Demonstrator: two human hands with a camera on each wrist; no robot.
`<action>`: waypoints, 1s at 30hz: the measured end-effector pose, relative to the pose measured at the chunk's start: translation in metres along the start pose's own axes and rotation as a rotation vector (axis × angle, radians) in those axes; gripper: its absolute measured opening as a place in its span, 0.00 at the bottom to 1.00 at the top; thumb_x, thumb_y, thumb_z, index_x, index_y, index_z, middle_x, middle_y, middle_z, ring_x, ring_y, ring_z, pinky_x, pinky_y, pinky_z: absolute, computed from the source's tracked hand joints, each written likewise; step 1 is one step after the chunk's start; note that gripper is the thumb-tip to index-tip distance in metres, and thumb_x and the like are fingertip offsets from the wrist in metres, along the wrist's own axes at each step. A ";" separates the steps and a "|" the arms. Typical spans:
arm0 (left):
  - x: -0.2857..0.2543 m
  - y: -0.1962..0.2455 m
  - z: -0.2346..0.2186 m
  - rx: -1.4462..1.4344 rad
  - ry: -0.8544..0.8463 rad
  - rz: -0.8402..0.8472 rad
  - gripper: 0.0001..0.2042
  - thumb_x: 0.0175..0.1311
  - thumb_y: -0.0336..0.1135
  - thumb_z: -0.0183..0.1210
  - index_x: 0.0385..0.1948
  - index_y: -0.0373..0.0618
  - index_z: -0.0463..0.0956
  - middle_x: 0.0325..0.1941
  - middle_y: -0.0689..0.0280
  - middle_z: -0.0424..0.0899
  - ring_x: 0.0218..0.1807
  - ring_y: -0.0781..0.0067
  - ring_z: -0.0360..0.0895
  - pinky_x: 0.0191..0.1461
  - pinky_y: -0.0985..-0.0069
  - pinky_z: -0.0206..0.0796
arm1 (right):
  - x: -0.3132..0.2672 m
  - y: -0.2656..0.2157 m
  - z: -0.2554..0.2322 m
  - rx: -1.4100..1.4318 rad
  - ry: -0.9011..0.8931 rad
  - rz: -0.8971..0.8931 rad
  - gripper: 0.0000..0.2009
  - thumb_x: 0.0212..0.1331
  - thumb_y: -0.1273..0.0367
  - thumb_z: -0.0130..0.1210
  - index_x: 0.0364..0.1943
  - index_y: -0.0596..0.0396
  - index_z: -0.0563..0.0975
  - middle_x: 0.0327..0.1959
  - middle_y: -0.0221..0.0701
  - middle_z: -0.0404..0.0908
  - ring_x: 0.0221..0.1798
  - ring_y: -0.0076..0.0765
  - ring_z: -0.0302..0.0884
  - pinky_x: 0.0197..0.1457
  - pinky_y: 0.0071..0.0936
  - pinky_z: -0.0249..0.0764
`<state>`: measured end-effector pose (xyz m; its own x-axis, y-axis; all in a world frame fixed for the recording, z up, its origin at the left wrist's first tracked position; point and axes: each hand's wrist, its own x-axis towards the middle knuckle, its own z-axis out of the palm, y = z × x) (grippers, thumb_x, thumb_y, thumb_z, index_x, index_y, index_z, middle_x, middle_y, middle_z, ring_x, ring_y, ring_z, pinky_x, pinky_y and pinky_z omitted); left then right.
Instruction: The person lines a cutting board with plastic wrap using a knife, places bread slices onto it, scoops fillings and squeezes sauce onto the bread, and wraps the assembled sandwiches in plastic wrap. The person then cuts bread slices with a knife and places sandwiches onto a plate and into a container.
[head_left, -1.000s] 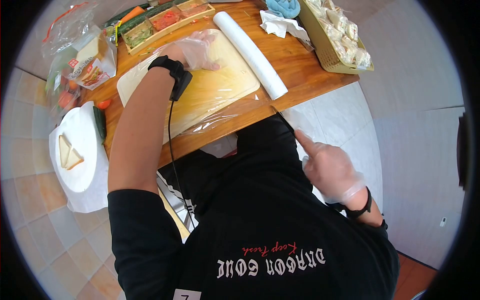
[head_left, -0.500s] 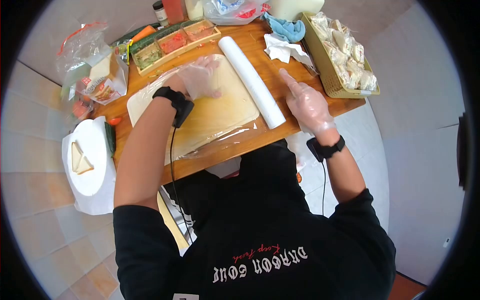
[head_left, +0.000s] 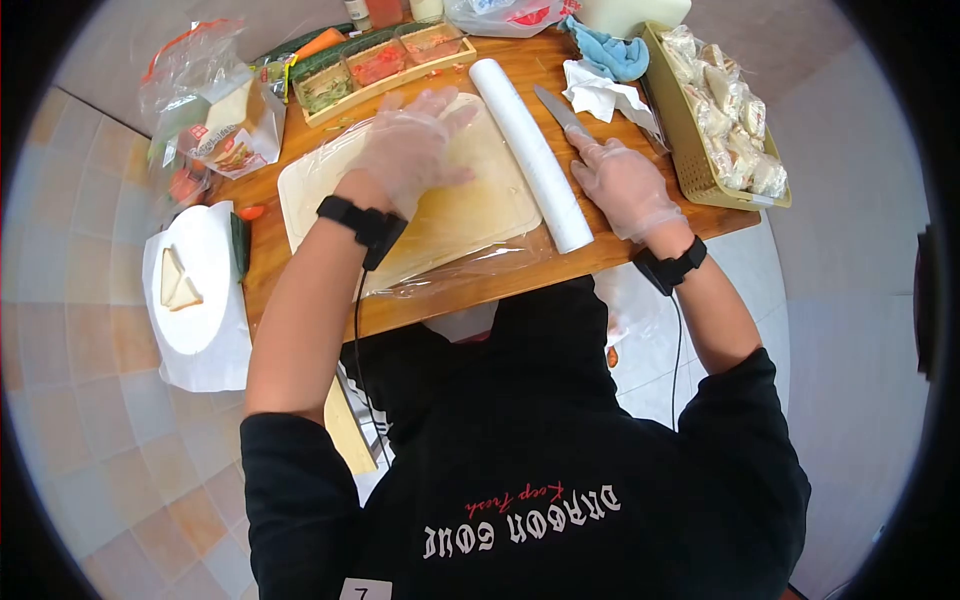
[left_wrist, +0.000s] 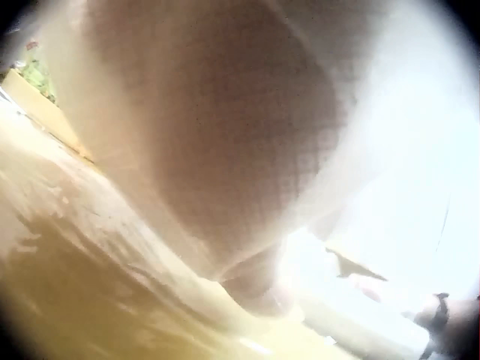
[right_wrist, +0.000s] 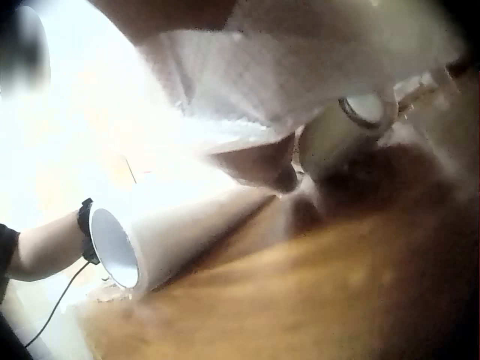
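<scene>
In the head view my gloved left hand [head_left: 410, 145] is over the cutting board [head_left: 500, 215], fingers spread. Clear plastic film [head_left: 440, 265] covers the board and hangs past its near edge. My gloved right hand [head_left: 628, 188] holds a knife [head_left: 560, 112] to the right of the white film roll [head_left: 530, 155], its blade pointing away over the table. The handle is hidden in the hand. In the left wrist view the gloved palm fills most of the picture. The roll's open end [right_wrist: 116, 251] shows in the right wrist view, left of the right hand.
Behind the board stands a wooden tray [head_left: 385, 85] with several filling compartments. Bagged bread [head_left: 235, 120] stands at the left, near a plate [head_left: 200, 325] with cut bread. A basket of wrapped sandwiches [head_left: 725, 120], a blue cloth [head_left: 610, 55] and white paper [head_left: 605, 92] lie right.
The right hand has come up from beside the table's front edge with the knife to the area right of the roll. The left hand's fingers have spread over the board.
</scene>
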<state>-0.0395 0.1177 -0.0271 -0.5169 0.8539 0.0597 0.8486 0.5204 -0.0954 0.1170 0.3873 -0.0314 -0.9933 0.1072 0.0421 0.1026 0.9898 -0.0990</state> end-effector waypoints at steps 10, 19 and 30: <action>-0.089 0.109 -0.013 -0.228 -0.089 0.003 0.40 0.64 0.65 0.62 0.78 0.63 0.63 0.83 0.54 0.60 0.82 0.38 0.56 0.77 0.29 0.46 | -0.031 -0.058 -0.035 0.172 -0.189 0.055 0.50 0.62 0.49 0.66 0.81 0.55 0.52 0.41 0.56 0.86 0.44 0.62 0.85 0.49 0.50 0.80; -0.090 0.119 -0.002 -0.154 -0.216 -0.011 0.43 0.62 0.68 0.62 0.80 0.75 0.57 0.85 0.57 0.55 0.83 0.35 0.52 0.75 0.23 0.42 | -0.021 -0.044 -0.015 0.313 -0.199 0.021 0.49 0.61 0.53 0.64 0.79 0.66 0.51 0.42 0.56 0.86 0.45 0.60 0.86 0.50 0.47 0.81; -0.088 0.119 -0.011 -0.163 -0.276 -0.030 0.46 0.59 0.70 0.64 0.81 0.77 0.55 0.85 0.62 0.55 0.85 0.41 0.48 0.78 0.25 0.37 | -0.019 -0.037 -0.016 0.347 -0.200 0.033 0.49 0.58 0.60 0.66 0.81 0.61 0.51 0.42 0.61 0.84 0.47 0.64 0.85 0.54 0.47 0.79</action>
<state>0.1083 0.1041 -0.0330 -0.5343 0.8177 -0.2142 0.8276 0.5576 0.0644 0.1332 0.3496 -0.0129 -0.9838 0.0844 -0.1579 0.1452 0.8919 -0.4282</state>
